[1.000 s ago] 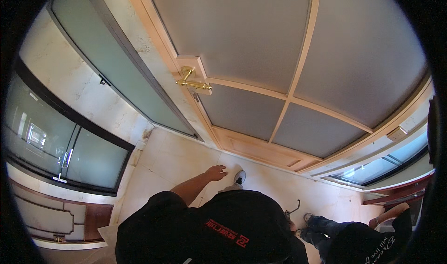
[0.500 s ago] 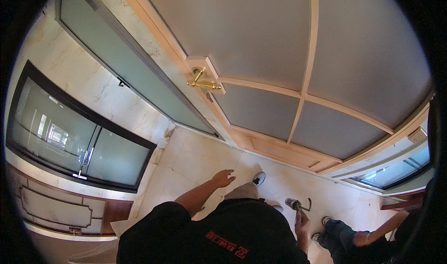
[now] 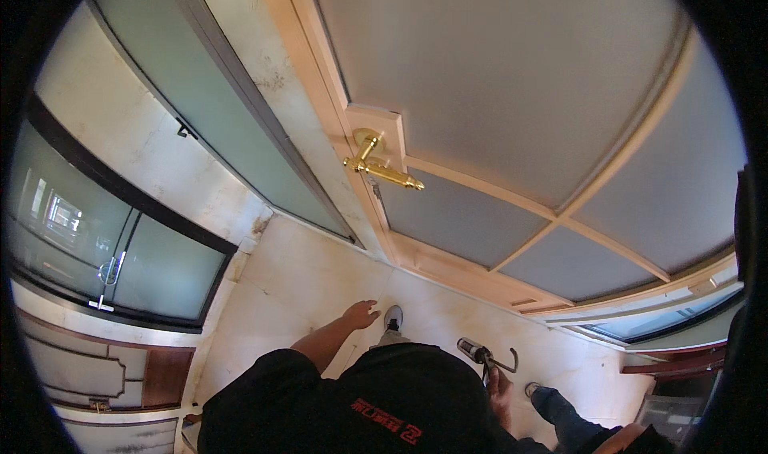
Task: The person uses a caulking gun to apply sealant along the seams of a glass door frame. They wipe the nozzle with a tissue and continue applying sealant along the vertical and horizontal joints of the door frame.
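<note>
My right hand is closed round the grip of a caulking gun, held low by my right side. Its barrel points forward and left, and a hooked metal rod sticks out to the right. My left hand hangs in front of me over the pale floor, holding nothing, its fingers stretched out. Ahead of it stands a light wooden door with frosted glass panes. A gold lever handle sits on the door's left side, and neither hand touches it.
A green frosted glass panel in a grey frame leans or stands left of the door. Farther left are dark-framed glass doors and a brown panelled piece. Another person's leg is close on my right, on the tiled floor.
I have stepped closer to the door, so its handle looks larger. The caulking gun stays in my right hand. The person on my right has slid partly out of view.
</note>
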The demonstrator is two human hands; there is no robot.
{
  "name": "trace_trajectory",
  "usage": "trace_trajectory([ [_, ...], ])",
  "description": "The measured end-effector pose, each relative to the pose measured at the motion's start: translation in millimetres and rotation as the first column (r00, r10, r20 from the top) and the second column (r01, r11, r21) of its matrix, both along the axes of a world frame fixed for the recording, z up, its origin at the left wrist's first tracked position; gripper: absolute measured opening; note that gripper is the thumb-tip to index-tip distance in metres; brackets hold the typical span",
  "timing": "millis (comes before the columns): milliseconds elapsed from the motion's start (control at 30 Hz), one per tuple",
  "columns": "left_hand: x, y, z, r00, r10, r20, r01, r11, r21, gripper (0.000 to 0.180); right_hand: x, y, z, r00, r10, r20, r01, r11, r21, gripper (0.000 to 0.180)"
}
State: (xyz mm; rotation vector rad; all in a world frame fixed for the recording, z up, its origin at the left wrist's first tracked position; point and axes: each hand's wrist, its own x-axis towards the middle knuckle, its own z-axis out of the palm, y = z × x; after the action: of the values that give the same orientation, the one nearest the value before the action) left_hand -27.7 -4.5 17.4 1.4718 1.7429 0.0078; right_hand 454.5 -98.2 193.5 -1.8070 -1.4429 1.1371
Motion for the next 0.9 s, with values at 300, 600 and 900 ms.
trace_trajectory([
  [300,-57.4,57.5,-29.3,0.992,0.061,0.109,-0.045,0.989,-0.140,0.072,-74.3,55.5,42.2,0.993,0.109,0.046,-0.104,0.989,-0.106,0.051],
  [600,-130.4,59.9,-65.2,0.946,0.311,0.087,-0.306,0.950,-0.069,0.061,-130.4,110.3,76.5,0.954,0.287,-0.086,-0.298,0.937,-0.184,0.036],
  [900,-134.4,43.1,158.5,-0.537,0.198,0.820,-0.652,0.520,-0.552,0.103,-156.3,175.7,64.6,0.801,0.595,-0.067,-0.598,0.790,-0.136,0.038],
])
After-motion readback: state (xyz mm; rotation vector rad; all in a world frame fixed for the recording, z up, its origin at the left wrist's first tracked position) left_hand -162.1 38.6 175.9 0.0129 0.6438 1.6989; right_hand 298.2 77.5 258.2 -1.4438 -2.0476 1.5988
